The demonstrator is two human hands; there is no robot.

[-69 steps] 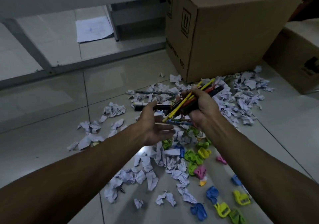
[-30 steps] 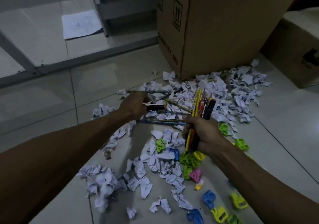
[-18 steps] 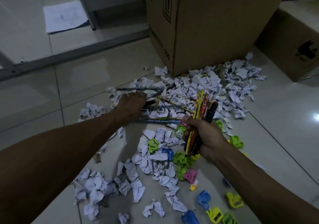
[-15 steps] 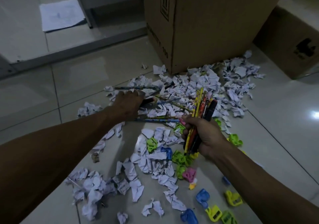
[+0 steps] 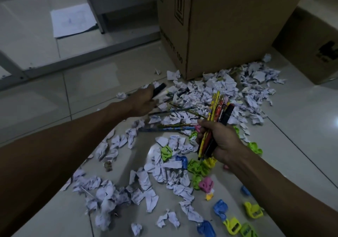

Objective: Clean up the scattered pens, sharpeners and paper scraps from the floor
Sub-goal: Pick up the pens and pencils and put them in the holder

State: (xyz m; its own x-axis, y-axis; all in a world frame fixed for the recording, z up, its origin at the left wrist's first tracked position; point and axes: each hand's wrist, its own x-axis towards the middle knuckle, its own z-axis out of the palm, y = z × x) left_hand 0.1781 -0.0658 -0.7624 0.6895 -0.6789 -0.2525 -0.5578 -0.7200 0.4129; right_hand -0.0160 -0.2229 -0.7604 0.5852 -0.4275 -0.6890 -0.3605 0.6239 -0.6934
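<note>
1. One view only, from the head. Right hand (image 5: 218,141) is clenched round a fistful of yellow, red and black pens and pencils (image 5: 217,116), tips fanning up and away, wrist cocked, forearm reaching in from lower right.
2. Left hand (image 5: 144,102) is stretched far forward, palm down, fingers wrapped round a dark stubby marker (image 5: 158,90) at the edge of the litter.
3. Several thin loose pencils (image 5: 170,126) lie flat on the tiled floor (image 5: 45,99) between the two hands. Judged light, stiff, prone to roll: pinch mid-shaft.
4. Crumpled white paper scraps (image 5: 215,90) spread up to the brown cardboard box (image 5: 228,26). Soft, weightless: scoop by the handful.
5. Small coloured plastic sharpeners (image 5: 253,210) sit nearest the person. Hard, probably slick: pick singly.
</note>
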